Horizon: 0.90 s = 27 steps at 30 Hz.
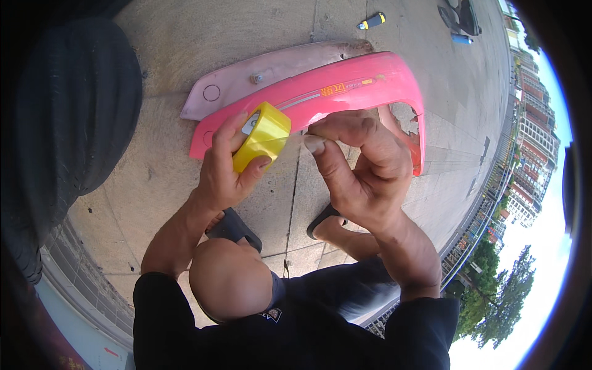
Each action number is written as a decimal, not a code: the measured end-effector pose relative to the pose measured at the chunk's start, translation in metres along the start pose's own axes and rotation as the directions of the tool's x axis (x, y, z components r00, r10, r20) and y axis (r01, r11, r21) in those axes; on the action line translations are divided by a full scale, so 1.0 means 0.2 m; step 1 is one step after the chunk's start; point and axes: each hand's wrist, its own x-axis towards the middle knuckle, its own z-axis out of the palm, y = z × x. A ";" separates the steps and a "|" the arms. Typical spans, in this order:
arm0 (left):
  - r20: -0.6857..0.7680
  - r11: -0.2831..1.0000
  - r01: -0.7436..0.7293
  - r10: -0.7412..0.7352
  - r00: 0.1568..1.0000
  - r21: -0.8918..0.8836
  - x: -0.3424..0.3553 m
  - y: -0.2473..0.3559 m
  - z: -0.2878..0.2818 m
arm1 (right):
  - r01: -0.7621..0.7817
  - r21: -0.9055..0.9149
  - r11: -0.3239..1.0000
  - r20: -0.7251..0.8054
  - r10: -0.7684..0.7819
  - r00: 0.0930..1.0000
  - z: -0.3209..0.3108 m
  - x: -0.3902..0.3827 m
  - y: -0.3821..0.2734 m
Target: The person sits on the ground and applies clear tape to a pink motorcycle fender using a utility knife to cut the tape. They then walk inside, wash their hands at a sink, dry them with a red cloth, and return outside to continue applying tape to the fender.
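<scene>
My left hand (223,161) is wrapped round a roll of yellow packing tape (271,126), with the thumb on its near side. My right hand (373,163) is closed in a pinch just right of the roll. A faint, clear strip seems to run from the roll to the pinched thumb and forefinger. Below and beyond both hands, a glossy pink curved plastic panel (271,102) lies on the paving, with a sticker along it and a ragged, broken right end. A dull, paler pink panel (225,77) lies behind it, partly covered by the glossy one.
A yellow and black utility knife (372,21) lies on the paving (185,31) beyond the panels. Farther right is a dark bag-like object (462,17) with a blue item (461,39) beside it. My sandalled feet flank the near ground. A large dark shape (74,105) stands at left.
</scene>
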 end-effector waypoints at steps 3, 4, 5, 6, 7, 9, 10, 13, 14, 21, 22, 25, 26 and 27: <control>0.351 0.864 0.428 -0.326 0.878 -0.267 0.14 0.05 -0.08 | -0.095 0.093 0.991 -0.095 0.104 0.990 -0.19 0.14 -0.05; 0.497 0.799 0.516 -0.326 0.804 -0.310 0.17 0.08 -0.11 | -0.103 0.153 0.983 -0.111 0.121 0.986 -0.25 0.20 -0.02; 0.521 0.814 0.498 -0.297 0.800 -0.300 0.19 0.11 -0.14 | -0.171 0.236 0.957 -0.111 0.202 0.973 -0.31 0.23 0.01; 0.542 0.828 0.481 -0.272 0.795 -0.289 0.21 0.14 -0.15 | -0.208 0.227 0.952 -0.122 0.239 0.963 -0.37 0.24 0.04; 0.561 0.842 0.462 -0.248 0.790 -0.278 0.23 0.17 -0.15 | -0.204 0.284 0.937 -0.125 0.247 0.961 -0.42 0.24 0.09; 0.610 0.883 0.468 -0.352 0.710 -0.035 0.28 0.24 -0.13 | -0.300 0.317 0.900 -0.174 0.366 0.914 -0.50 0.22 0.20; 0.601 0.915 0.389 -0.371 0.708 0.107 0.32 0.26 -0.12 | -0.258 0.397 0.881 -0.181 0.350 0.919 -0.52 0.20 0.27; 0.577 0.814 0.468 -0.577 0.578 0.345 0.39 0.34 -0.09 | -0.438 0.477 0.762 -0.181 0.573 0.800 -0.52 0.10 0.43; 0.578 0.763 0.486 -0.643 0.503 0.427 0.39 0.35 -0.10 | -0.407 0.519 0.751 -0.189 0.565 0.803 -0.51 0.05 0.48; 0.585 0.471 0.740 -0.800 0.131 0.479 0.23 0.25 -0.28 | -0.461 0.531 0.711 -0.250 0.651 0.716 -0.48 -0.18 0.77; 0.652 0.519 0.757 -0.740 0.164 0.398 0.22 0.22 -0.30 | -0.460 0.518 0.721 -0.248 0.641 0.726 -0.47 -0.19 0.79; 0.698 0.533 0.760 -0.700 0.150 0.371 0.20 0.11 -0.33 | -0.454 0.492 0.743 -0.282 0.630 0.724 -0.42 -0.22 0.82; 0.704 0.570 0.738 -0.686 0.184 0.362 0.20 0.08 -0.34 | -0.458 0.465 0.758 -0.304 0.622 0.721 -0.42 -0.23 0.81; 0.714 0.589 0.727 -0.672 0.199 0.352 0.20 0.05 -0.33 | -0.457 0.439 0.774 -0.313 0.609 0.729 -0.42 -0.23 0.80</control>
